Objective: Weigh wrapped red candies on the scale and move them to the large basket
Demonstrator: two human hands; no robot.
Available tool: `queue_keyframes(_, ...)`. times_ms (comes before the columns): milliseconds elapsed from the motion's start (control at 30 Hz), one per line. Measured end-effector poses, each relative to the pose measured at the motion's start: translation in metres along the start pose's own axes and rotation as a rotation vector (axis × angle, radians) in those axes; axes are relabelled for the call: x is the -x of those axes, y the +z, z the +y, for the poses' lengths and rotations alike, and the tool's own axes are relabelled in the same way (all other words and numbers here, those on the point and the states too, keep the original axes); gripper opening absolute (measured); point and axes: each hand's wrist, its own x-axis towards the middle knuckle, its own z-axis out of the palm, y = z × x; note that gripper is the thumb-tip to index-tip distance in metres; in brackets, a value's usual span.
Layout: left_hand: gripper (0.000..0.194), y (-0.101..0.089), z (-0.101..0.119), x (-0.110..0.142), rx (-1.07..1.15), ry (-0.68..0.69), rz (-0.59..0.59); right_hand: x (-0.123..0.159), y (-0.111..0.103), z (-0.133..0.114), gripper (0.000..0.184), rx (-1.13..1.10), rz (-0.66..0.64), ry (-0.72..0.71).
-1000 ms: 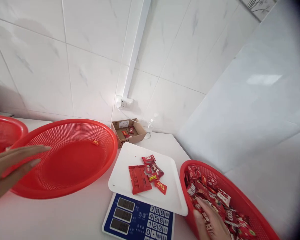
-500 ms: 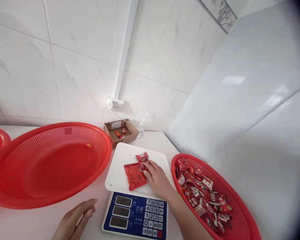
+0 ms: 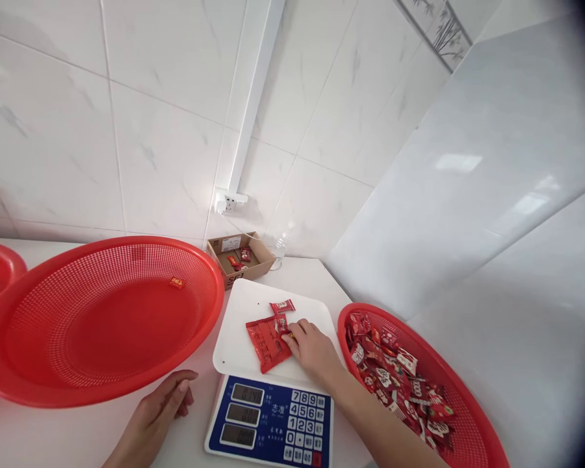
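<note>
My right hand (image 3: 314, 351) reaches over the white weighing pan (image 3: 231, 338), its fingertips closed on the edge of a small red wrapped candy (image 3: 281, 323). That candy rests against a larger flat red packet (image 3: 267, 348). Another small red candy (image 3: 282, 305) lies just behind them on the pan. Below the pan is the blue panel of the digital scale (image 3: 273, 419), with three displays and a keypad. My left hand (image 3: 163, 409) hovers left of the scale, fingers loosely curled and nothing visible in it.
A big red mesh basket (image 3: 97, 383) with one small packet (image 3: 177, 283) stands left. Another red basket (image 3: 468, 383), full of red candies (image 3: 394, 370), stands right. Behind are a cardboard box (image 3: 253, 270) with several candies, a clear bottle (image 3: 281, 242) and a wall socket (image 3: 231, 203).
My right fingers have shifted slightly and now pinch the small candy's edge, leaving more of it in view. My left hand's fingers have curled a little. The scale's top reading has changed.
</note>
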Motion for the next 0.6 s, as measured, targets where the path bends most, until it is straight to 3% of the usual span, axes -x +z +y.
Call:
queue_keyframes(167, 0.046, 0.001, 0.004, -0.003, -0.001, -0.021, -0.024, -0.018, -0.017, 0.012, 0.033, -0.366, 0.111, 0.238)
queue_keyframes(267, 0.045, 0.001, 0.011, -0.002, -0.049, -0.019, -0.043, -0.04, -0.033, 0.004, 0.04, -0.583, 0.2, 0.295)
queue_keyframes(333, 0.043, 0.0, 0.015, 0.0, -0.079, -0.01, -0.048, -0.058, -0.043, -0.016, 0.044, -0.652, 0.189, 0.274)
queue_keyframes(467, 0.039, 0.001, 0.022, 0.004, -0.078, 0.013, -0.029, -0.1, -0.059, -0.079, 0.048, -0.801, 0.127, 0.155)
queue_keyframes(600, 0.039, 0.002, 0.024, 0.006, -0.055, 0.034, 0.02, -0.13, -0.076, -0.126, 0.056, -1.087, -0.107, 0.04)
